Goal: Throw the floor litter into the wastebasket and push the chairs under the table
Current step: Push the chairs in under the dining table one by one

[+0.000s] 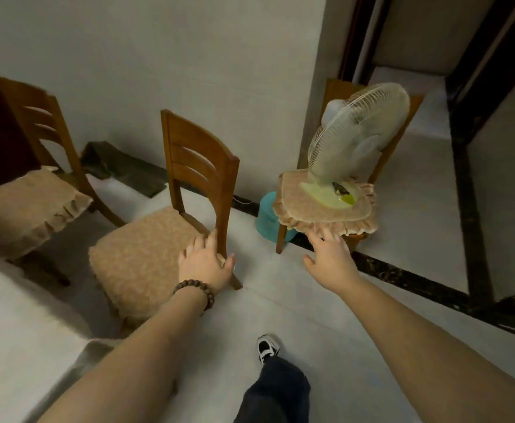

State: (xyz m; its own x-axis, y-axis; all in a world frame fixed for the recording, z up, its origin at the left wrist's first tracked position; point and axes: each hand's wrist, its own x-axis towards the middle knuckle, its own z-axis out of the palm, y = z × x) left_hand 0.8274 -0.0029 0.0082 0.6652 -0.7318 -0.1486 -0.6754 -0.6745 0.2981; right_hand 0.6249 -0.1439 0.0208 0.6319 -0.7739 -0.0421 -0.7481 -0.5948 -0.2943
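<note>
A wooden chair (201, 160) with a tan cushion stands in the middle, turned away from the white table (12, 315) at lower left. My left hand (206, 264), with a bead bracelet on its wrist, grips the seat's rear corner at the base of the back post. A second cushioned chair (27, 203) stands further left, by the table. A third chair (320, 209) on the right carries a white fan (357, 129). My right hand (329, 254) hovers open, fingers spread, just below that chair's cushion fringe. A teal wastebasket (267, 218) sits behind it against the wall.
A dark folded cloth (125, 169) lies on the floor along the wall. A doorway with a dark frame (464, 117) opens at the right. My shoe and trouser leg (270, 377) are on the pale floor between my arms.
</note>
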